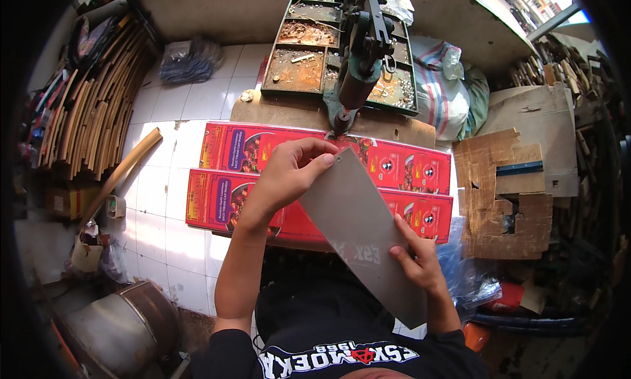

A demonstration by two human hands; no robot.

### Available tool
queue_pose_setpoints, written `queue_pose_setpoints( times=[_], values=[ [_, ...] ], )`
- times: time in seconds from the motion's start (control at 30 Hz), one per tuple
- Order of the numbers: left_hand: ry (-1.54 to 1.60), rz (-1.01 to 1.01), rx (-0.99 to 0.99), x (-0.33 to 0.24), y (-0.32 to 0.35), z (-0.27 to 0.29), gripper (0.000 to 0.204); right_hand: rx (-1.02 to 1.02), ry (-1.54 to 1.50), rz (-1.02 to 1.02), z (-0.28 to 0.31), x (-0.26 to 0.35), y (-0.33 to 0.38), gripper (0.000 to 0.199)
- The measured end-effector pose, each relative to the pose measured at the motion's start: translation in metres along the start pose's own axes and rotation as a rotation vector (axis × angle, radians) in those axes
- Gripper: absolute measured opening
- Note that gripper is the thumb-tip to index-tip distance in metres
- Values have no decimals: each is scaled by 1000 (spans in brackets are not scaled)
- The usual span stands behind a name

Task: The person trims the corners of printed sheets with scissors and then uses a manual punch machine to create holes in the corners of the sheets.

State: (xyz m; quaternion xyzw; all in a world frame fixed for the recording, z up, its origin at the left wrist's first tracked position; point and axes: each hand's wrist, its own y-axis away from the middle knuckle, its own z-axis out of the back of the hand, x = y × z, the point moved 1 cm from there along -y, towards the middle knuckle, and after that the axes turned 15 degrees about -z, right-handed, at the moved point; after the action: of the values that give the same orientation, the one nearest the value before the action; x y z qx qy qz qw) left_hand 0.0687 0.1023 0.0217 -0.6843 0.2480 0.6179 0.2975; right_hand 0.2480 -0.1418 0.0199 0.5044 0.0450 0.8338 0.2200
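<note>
A long, stiff grey sheet (351, 211) with a glossy face slants across in front of me. Near its far corner is a small round metal eyelet (338, 159). My left hand (296, 172) is closed on that corner, thumb on top and the other fingers curled, partly hidden. Lower down, my right hand (416, 257) grips the sheet's right edge, thumb on its face. Just beyond the corner stands a dark green hand press (355, 90). Under the sheet lie two rows of red printed panels, a far panel (420, 168) and a near panel (204, 198).
Behind the press sits a compartment tray (296, 70) with small metal bits. A brown board (407, 130) lies under the panels. Wood strips (98, 109) are stacked left, above a metal drum (141, 320). Torn cardboard (480, 175) and a striped sack (437, 83) are at right.
</note>
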Motion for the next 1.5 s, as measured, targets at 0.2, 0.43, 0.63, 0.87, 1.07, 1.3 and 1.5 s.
queue_pose_setpoints(
  times=[0.2, 0.43, 0.63, 0.87, 1.07, 1.3, 1.5],
  values=[
    [56, 90, 103, -22, 12, 4, 22, -19, 27, 142, -2, -4, 7, 57],
    [38, 78, 121, -24, 13, 5, 18, -7, 33, 116, -4, -5, 8, 57],
    [-42, 51, 111, -20, 15, 3, 16, -17, 23, 146, -6, -6, 6, 58],
    [-87, 53, 103, -23, 18, 0, 13, -31, 38, 163, -7, -9, 6, 58],
    [-23, 31, 31, -24, 23, -4, 12, -30, 32, 149, -8, -7, 6, 58],
    [-142, -161, -105, -17, 42, -2, 11, 55, 44, 193, -12, -3, 6, 59],
    [-193, -50, -243, -9, 61, 20, 12, 173, 100, 57, -14, 17, -9, 53]
  ],
)
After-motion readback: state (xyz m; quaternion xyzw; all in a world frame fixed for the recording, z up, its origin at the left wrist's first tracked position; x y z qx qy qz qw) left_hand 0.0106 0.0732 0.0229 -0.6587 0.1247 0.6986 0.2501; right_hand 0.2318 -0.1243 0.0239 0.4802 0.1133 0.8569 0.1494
